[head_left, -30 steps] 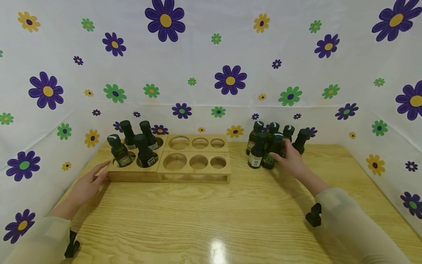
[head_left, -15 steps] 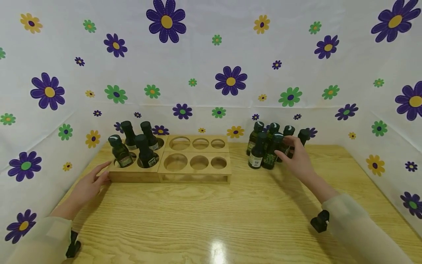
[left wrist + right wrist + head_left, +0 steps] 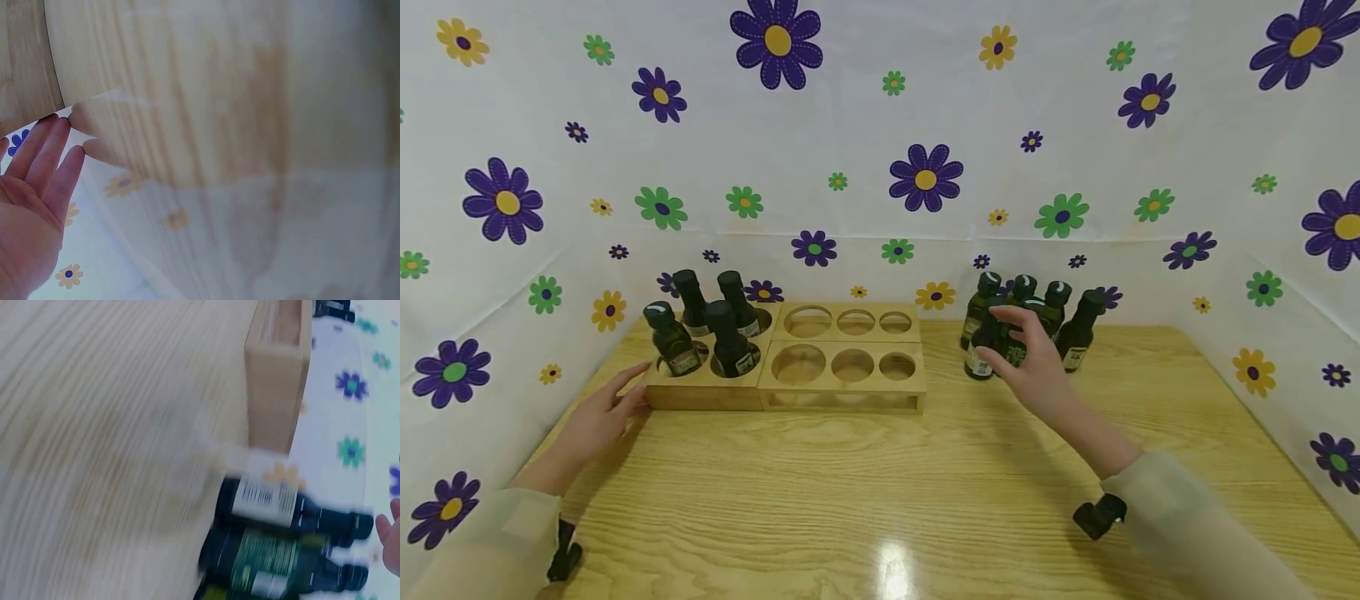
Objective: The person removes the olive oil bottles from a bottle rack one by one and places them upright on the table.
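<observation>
Right hand (image 3: 1036,371) shifted left, near front-left bottle (image 3: 976,360); rightmost bottle (image 3: 1078,332) uncovered.

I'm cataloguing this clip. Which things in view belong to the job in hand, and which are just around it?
Likely part of the job:
wooden holder, the left hand at its end
capped bottles set in the holder
loose bottles grouped by the right hand

Just around it:
flowered cloth behind
wooden tabletop
black devices at the wrists

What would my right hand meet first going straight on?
Most likely the front-left loose bottle, just ahead of the right hand; depth makes actual contact uncertain.
</observation>
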`<state>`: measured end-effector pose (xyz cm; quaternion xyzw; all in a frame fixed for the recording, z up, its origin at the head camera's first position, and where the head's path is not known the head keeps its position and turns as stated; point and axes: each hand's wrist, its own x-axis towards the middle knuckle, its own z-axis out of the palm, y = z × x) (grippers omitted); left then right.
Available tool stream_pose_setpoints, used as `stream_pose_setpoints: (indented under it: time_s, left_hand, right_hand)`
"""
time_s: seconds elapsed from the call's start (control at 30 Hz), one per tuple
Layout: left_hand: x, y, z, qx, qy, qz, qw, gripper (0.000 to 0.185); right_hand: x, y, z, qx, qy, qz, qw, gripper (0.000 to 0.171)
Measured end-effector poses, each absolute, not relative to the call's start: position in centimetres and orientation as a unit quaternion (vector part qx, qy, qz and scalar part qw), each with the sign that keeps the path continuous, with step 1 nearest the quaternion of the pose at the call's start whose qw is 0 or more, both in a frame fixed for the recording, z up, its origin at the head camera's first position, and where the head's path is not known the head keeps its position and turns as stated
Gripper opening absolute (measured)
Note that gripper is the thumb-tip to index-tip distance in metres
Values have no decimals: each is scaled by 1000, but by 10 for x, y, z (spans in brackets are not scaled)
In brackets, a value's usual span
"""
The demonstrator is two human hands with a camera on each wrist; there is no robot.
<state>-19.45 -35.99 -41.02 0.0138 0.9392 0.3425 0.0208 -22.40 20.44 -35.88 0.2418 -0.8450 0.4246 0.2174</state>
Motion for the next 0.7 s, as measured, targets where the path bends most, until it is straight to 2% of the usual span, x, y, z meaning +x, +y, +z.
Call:
stream_pose_setpoints:
  time_s: [0.3,0.7]
  left_hand:
    - [-195,-361,-413,8,936,351,24,63]
    - [-196,-362,-414,10,936,350,20,63]
  right_hand:
    - [-241,120,-369,293,-818,473,146,54]
    - [-257,29,-380,297,-825,479,30,55]
